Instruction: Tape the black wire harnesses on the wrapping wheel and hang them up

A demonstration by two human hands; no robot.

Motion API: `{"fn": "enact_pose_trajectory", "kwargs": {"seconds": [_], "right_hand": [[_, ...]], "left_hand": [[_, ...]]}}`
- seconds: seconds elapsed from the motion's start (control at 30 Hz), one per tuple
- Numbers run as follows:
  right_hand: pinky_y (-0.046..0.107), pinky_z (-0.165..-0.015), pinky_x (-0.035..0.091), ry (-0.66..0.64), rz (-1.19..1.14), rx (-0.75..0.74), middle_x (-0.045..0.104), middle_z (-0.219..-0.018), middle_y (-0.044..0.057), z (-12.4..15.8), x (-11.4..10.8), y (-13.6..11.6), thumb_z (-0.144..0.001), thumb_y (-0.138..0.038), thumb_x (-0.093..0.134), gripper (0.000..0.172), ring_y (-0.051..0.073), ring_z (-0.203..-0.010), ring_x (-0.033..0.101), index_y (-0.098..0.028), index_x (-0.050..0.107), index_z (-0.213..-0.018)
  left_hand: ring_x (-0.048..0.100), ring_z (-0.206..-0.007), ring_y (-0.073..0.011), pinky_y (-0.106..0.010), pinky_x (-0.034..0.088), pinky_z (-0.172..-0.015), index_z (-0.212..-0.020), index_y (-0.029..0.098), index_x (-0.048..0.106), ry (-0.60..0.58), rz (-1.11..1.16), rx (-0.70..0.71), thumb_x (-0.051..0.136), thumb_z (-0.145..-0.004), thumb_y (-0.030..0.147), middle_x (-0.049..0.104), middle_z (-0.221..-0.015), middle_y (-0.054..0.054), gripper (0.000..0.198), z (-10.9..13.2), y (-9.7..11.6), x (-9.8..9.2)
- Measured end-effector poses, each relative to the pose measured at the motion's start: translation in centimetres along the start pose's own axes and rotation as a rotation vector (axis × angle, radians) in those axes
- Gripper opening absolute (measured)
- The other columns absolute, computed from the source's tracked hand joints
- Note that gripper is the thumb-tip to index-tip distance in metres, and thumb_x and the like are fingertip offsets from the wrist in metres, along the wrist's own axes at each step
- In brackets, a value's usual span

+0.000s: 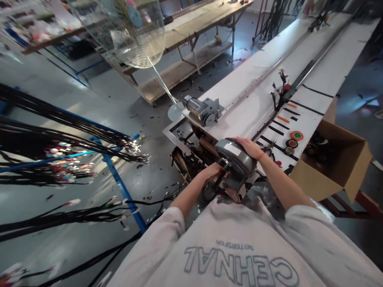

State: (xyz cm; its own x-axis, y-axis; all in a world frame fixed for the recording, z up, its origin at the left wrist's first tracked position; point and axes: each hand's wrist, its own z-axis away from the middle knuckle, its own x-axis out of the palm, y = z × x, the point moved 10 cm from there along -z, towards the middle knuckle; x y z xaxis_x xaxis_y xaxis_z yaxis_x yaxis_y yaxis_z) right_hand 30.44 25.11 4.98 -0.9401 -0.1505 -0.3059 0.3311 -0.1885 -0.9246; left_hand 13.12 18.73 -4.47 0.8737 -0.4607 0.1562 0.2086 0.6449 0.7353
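Note:
A grey round motor housing (235,161) sits at the near end of a long white conveyor bench (254,99). My right hand (249,146) lies over the top of the housing, fingers curled on its rim. My left hand (214,170) grips the housing's lower left side by the black mechanism under the bench end. A second grey motor (202,109) is mounted on the bench's left edge, farther out.
An open cardboard box (335,159) stands right of the bench. Black wire harnesses (60,139) hang on a blue rack at left. A standing fan (131,36) and wooden tables (191,44) are beyond. Rolls of tape (295,139) lie on the bench.

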Motion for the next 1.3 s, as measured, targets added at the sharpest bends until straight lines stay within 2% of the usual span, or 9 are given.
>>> {"fn": "enact_pose_trajectory", "kwargs": {"seconds": [0.13,0.3,0.5,0.6,0.7,0.8,0.9,1.13,1.3], "right_hand": [[0.044,-0.090,0.048,0.178,0.148,0.161,0.064,-0.089,0.010,5.0,-3.4,5.9,-0.098,-0.043,0.041,0.039,0.030,-0.100,0.058,-0.013,0.065,-0.089],[0.048,-0.097,0.043,0.571,0.721,0.425,0.057,-0.119,0.024,7.6,-8.6,9.4,-0.081,-0.032,0.065,0.040,0.039,-0.114,0.053,-0.008,0.058,-0.112],[0.043,-0.085,0.050,0.356,0.435,0.583,0.065,-0.088,0.015,10.9,-8.2,12.5,-0.074,-0.025,0.068,0.027,0.032,-0.089,0.063,-0.011,0.061,-0.096],[0.041,-0.085,0.051,0.100,-0.017,0.246,0.065,-0.086,0.010,13.7,-3.4,8.1,-0.078,-0.047,0.069,0.032,0.028,-0.086,0.063,-0.018,0.060,-0.087],[0.041,-0.087,0.052,-0.464,-0.517,0.020,0.067,-0.100,0.011,16.4,6.2,1.6,-0.079,-0.074,0.057,0.056,0.027,-0.093,0.064,-0.019,0.061,-0.089],[0.040,-0.080,0.054,-0.874,-0.740,0.211,0.069,-0.090,0.012,16.5,15.1,-0.5,-0.077,-0.090,0.035,0.076,0.025,-0.083,0.068,-0.019,0.060,-0.080],[0.028,-0.055,0.052,-0.761,-0.661,0.474,0.063,-0.063,0.009,13.0,18.6,1.9,-0.080,-0.089,0.025,0.076,0.018,-0.056,0.064,-0.019,0.051,-0.064],[0.021,-0.030,0.031,-0.823,-0.619,0.435,0.057,-0.050,0.005,18.1,13.4,2.1,-0.081,-0.088,0.025,0.072,0.011,-0.033,0.048,-0.021,0.038,-0.057],[0.021,-0.032,0.030,-0.737,-0.716,0.356,0.058,-0.056,0.005,21.8,6.9,1.3,-0.085,-0.084,0.029,0.069,0.011,-0.035,0.050,-0.021,0.042,-0.061]], "left_hand": [[0.060,-0.057,-0.0155,-0.025,0.044,-0.058,-0.080,0.017,0.066,-0.024,-0.452,0.177,0.072,-0.074,0.048,0.065,-0.061,0.001,0.032,1.7,3.2,0.9],[0.064,-0.064,-0.0200,-0.025,0.040,-0.060,-0.088,0.020,0.066,0.177,-0.986,0.296,0.071,-0.080,0.042,0.065,-0.057,0.001,0.024,3.9,6.8,0.0],[0.066,-0.067,-0.0181,-0.024,0.043,-0.062,-0.092,0.019,0.065,0.320,-1.018,0.297,0.061,-0.088,0.045,0.070,-0.067,0.000,0.026,5.2,9.8,-5.4],[0.065,-0.071,-0.0175,-0.025,0.047,-0.066,-0.100,0.017,0.066,0.288,-0.966,0.332,0.061,-0.087,0.041,0.071,-0.081,-0.003,0.027,5.0,9.4,-5.8],[0.064,-0.078,-0.0181,-0.027,0.050,-0.072,-0.103,0.015,0.066,0.330,-0.971,0.344,0.063,-0.086,0.038,0.069,-0.093,-0.007,0.029,4.9,9.1,-6.0],[0.064,-0.082,-0.0188,-0.028,0.051,-0.076,-0.104,0.014,0.065,0.337,-0.987,0.360,0.065,-0.084,0.035,0.066,-0.094,-0.006,0.028,5.4,9.6,-5.4],[0.065,-0.089,-0.0204,-0.028,0.051,-0.079,-0.108,0.014,0.062,0.377,-1.096,0.344,0.066,-0.084,0.030,0.065,-0.099,-0.007,0.029,6.0,10.4,-4.5],[0.063,-0.107,-0.0269,-0.030,0.050,-0.082,-0.119,0.010,0.062,0.689,-1.400,0.098,0.063,-0.086,0.029,0.059,-0.124,-0.018,0.038,5.9,9.6,-7.6],[0.056,-0.054,-0.0140,-0.025,0.046,-0.061,-0.061,0.014,0.064,-0.019,-0.672,0.049,0.048,-0.093,0.049,0.054,-0.049,-0.003,0.051,4.0,2.5,-4.5]]}}
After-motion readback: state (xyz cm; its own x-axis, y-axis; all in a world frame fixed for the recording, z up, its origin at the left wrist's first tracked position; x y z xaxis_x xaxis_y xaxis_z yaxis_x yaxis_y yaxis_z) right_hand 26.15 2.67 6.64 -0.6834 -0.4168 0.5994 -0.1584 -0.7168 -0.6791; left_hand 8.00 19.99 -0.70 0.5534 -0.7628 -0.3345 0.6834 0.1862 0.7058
